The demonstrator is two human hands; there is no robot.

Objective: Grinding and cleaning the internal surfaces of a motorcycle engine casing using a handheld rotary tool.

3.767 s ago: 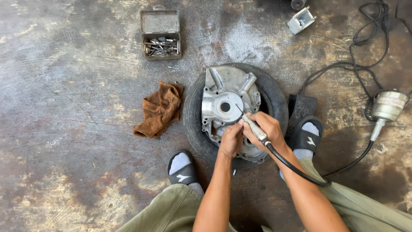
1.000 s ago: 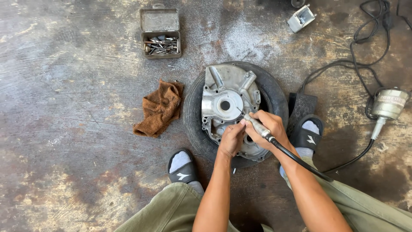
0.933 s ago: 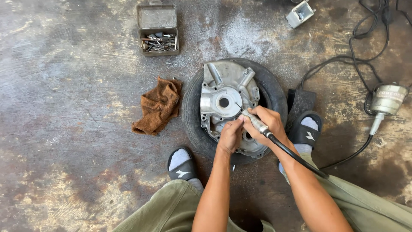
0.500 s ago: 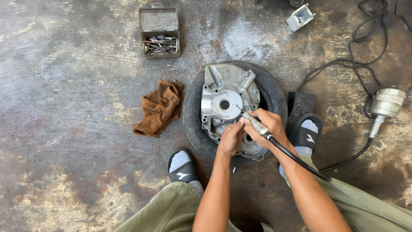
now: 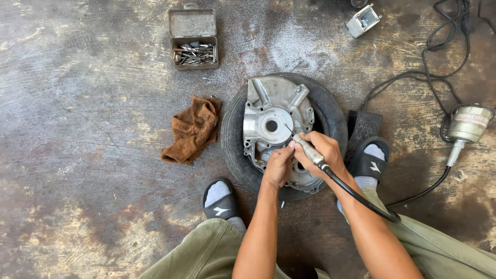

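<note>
Little has moved since the earlier frames: my hands stay on the casing, and the handpiece has only tilted a touch, its tip still near the round hub.

My right hand [image 5: 324, 152] is closed around the handpiece [image 5: 308, 150], a slim metal grinder pen, gripped like a pencil with its tip pointing up-left onto the casing [image 5: 274, 121]. My left hand [image 5: 279, 165] is curled, fingers together, resting on the casing's lower edge and touching the handpiece near its tip to steady it. I cannot tell whether it holds anything else.

The casing, a grey cast-metal engine cover, lies flat in the tyre [image 5: 333, 111] at the frame's centre, mostly above and left of my hands. The black shaft [image 5: 356, 196] runs from the handpiece down-right over my right forearm.

At the right edge the motor [image 5: 467, 124] lies on the floor with its cables. The brown rag [image 5: 192, 129] lies just left of the tyre. The open tin [image 5: 194, 49] of bits sits at the upper left, well apart. My sandalled feet flank the tyre below.
</note>
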